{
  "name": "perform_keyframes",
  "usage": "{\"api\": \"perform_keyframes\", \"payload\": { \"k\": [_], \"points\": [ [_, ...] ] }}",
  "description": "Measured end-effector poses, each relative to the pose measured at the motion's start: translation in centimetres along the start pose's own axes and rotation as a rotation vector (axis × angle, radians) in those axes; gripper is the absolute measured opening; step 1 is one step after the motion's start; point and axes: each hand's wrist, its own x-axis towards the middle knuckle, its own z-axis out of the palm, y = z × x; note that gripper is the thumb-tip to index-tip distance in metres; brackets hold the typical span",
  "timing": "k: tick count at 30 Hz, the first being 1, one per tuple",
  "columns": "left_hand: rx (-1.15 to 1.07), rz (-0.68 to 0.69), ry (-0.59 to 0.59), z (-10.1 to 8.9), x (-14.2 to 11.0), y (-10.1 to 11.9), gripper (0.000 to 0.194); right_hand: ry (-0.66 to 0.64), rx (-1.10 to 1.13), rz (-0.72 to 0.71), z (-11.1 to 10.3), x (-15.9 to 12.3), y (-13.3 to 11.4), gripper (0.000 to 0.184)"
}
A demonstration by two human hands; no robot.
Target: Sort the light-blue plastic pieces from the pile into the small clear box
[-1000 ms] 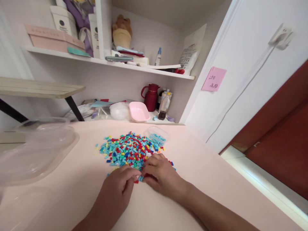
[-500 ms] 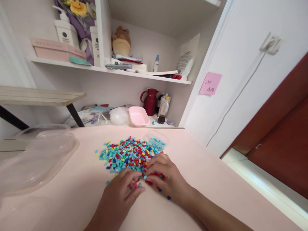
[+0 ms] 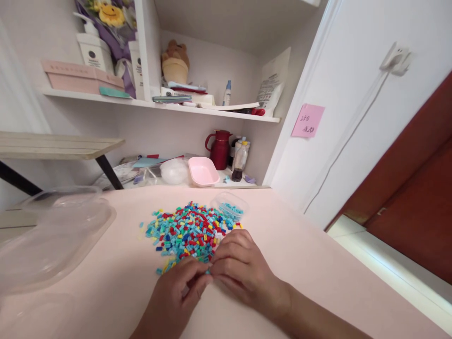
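Note:
A heap of small toy bricks (image 3: 190, 228) in light blue, red, yellow, green and dark blue lies spread on the pale pink tabletop (image 3: 282, 235). At its near edge my left hand (image 3: 180, 289) is closed, thumb and forefinger pinched together. My right hand (image 3: 243, 266) is closed too, its fingertips meeting those of the left. Between the fingertips a bit of a light-blue toy brick (image 3: 207, 271) shows; most of it is hidden. Just behind the heap stands a small clear tub (image 3: 243, 203) with light-blue bricks inside.
Clear plastic containers (image 3: 70, 235) stand at the left, by a wooden stand (image 3: 60, 146). Against the back are a pink basin (image 3: 204, 171), a dark red jug (image 3: 221, 150) and a bottle of dark liquid (image 3: 239, 162). A shelf (image 3: 212, 112) runs above.
The two hands have come together; my left thumb and forefinger, apart before, have closed. My right hand has shifted slightly toward me and now covers the loose bricks seen beneath it earlier.

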Motion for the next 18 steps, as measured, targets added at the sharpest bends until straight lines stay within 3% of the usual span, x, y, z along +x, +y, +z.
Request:
{"api": "perform_keyframes", "payload": {
  "k": [8,15,18],
  "points": [
    [-0.022,0.001,0.027,-0.62,0.47,0.38,0.015,0.037,0.011,0.002,0.2,-0.08,-0.05,0.028],
    [0.034,0.021,-0.001,-0.52,0.43,0.47,0.013,0.023,0.01,-0.008,0.13,0.11,-0.58,0.019],
    [-0.029,-0.025,0.068,-0.22,0.14,0.54,0.014,0.061,0.026,0.058,-0.45,0.32,0.39,0.012]
  ]
}}
